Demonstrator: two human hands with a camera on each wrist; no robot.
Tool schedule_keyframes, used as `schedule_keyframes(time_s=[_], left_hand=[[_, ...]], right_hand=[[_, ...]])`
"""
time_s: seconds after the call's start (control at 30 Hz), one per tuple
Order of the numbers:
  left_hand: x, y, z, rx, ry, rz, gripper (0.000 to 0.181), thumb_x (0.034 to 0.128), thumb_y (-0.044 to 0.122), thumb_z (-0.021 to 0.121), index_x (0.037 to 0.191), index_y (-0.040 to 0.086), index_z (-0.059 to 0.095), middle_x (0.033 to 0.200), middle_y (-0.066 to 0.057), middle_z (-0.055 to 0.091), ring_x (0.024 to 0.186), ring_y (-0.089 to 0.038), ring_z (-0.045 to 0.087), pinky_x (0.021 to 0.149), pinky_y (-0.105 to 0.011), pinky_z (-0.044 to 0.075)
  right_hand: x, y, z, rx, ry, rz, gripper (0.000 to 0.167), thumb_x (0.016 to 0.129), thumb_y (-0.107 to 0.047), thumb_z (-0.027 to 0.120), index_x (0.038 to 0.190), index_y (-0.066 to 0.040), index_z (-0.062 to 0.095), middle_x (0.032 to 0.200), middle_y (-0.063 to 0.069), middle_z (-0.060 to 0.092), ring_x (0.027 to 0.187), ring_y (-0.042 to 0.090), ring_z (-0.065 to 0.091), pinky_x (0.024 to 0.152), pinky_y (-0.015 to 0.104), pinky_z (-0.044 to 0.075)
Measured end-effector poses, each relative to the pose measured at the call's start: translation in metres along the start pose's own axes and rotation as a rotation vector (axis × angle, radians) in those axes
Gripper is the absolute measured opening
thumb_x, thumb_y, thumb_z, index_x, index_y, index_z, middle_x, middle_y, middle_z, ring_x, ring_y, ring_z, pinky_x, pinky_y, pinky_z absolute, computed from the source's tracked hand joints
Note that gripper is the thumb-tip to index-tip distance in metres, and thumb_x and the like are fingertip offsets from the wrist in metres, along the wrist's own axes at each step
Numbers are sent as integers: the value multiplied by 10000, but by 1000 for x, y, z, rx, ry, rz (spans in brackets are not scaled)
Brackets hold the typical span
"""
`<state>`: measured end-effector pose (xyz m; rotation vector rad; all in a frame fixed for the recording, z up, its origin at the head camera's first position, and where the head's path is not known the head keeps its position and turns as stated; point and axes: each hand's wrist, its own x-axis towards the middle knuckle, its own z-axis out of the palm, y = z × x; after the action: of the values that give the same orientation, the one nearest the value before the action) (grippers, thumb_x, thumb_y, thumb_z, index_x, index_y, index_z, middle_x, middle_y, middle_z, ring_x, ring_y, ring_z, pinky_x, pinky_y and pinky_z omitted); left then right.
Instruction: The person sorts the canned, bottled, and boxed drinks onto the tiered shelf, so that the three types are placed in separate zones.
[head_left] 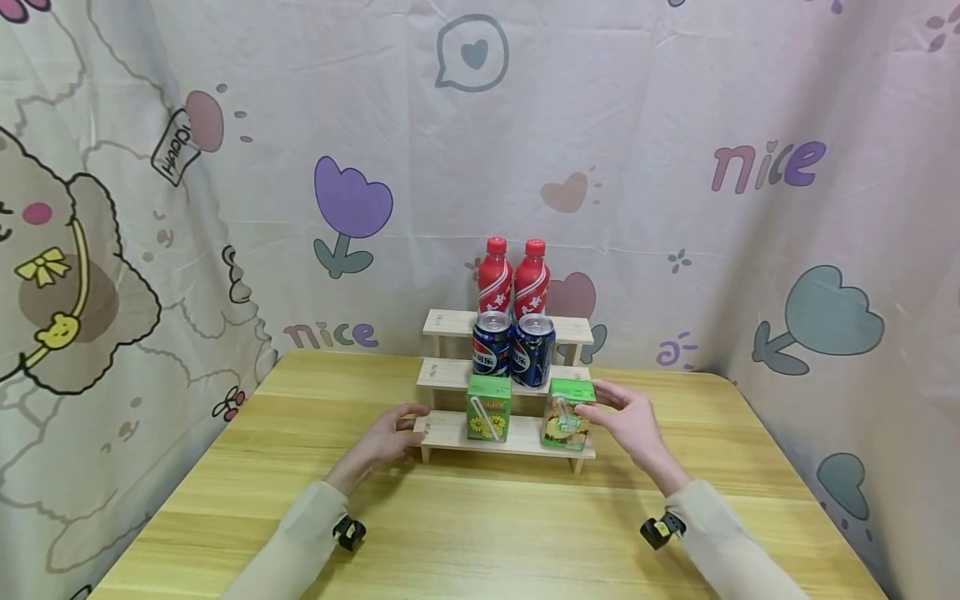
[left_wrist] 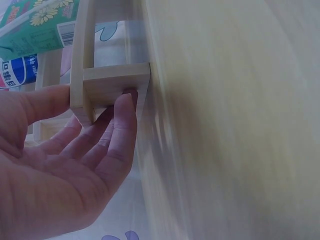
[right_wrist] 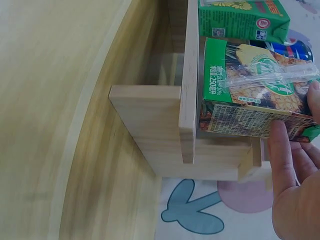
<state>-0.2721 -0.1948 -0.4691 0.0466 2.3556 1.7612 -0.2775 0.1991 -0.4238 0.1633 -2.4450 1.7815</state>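
Observation:
My left hand (head_left: 388, 435) holds the left end of the bottom step of a three-step wooden display rack (head_left: 442, 429); in the left wrist view the thumb lies on top and the fingers curl beneath. At the step's right end, my right hand (head_left: 630, 421) holds a pineapple juice carton (head_left: 567, 415) by its upper part, thumb on the front and a finger along the side. The carton stands upright on the step. To its left is a green drink carton with yellow flowers (head_left: 489, 408), a gap between them.
Two blue Pepsi cans, one on the left (head_left: 491, 346) and one on the right (head_left: 533, 350), stand on the middle step. Behind them, two red bottles (head_left: 495, 279) are on the top step. The rack stands on a wooden table (head_left: 480, 533) before a printed curtain (head_left: 600, 100).

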Motion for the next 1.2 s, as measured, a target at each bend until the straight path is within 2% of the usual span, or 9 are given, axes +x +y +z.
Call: schedule_keyframes(time_s=[0.13, 0.3, 0.5, 0.7, 0.8, 1.03, 1.2], left_hand=[[0, 0, 0, 2, -2, -3, 446, 927, -3, 578, 1360, 83, 514, 1269, -220, 608, 921, -263, 653, 664, -386, 555], [-2, 1, -1, 9, -23, 2, 459, 929, 5, 574, 1376, 69, 490, 1284, -243, 589, 935, -274, 649, 661, -376, 556], [-1, 1, -2, 14, -38, 17, 461, 936, 11, 572, 1384, 49, 472, 1281, -255, 585, 939, -277, 648, 643, -358, 552], [-1, 1, -1, 6, -25, 6, 451, 933, 2, 574, 1372, 68, 494, 1278, -246, 595, 941, -287, 651, 652, -372, 551], [0, 0, -1, -1, -13, -2, 449, 930, -3, 577, 1365, 79, 507, 1270, -230, 606, 929, -283, 655, 656, -380, 554], [-1, 1, -2, 15, -30, 10, 448, 940, 11, 570, 1377, 61, 487, 1293, -257, 584, 959, -292, 649, 666, -390, 558], [-2, 2, -1, 12, -15, -4, 450, 933, 8, 577, 1370, 82, 506, 1301, -237, 589, 949, -278, 655, 681, -399, 562]], right_hand=[[0, -2, 5, -13, 2, 0, 666, 769, -259, 839, 1344, -48, 578, 1257, 169, 662, 1142, 207, 632, 835, 171, 535], [2, -3, 11, 27, -21, 11, 682, 755, -234, 848, 1348, -43, 571, 1268, 186, 650, 1234, 317, 576, 838, 233, 566], [3, -7, 18, 15, -33, -1, 674, 753, -241, 850, 1341, -50, 583, 1255, 177, 661, 1199, 312, 601, 837, 250, 571], [3, -10, 26, -10, -33, -21, 644, 755, -239, 849, 1318, -46, 602, 1212, 160, 687, 1175, 297, 615, 1015, 430, 495], [3, -11, 30, -15, -33, -23, 637, 756, -243, 848, 1313, -50, 607, 1201, 149, 695, 1163, 289, 620, 1061, 471, 448], [6, -12, 37, -14, -43, -31, 621, 757, -240, 849, 1300, -46, 618, 1189, 136, 703, 1129, 263, 636, 1031, 444, 475], [7, -13, 42, -27, -52, -32, 619, 755, -252, 850, 1301, -67, 623, 1192, 116, 705, 1097, 233, 657, 993, 391, 508]])
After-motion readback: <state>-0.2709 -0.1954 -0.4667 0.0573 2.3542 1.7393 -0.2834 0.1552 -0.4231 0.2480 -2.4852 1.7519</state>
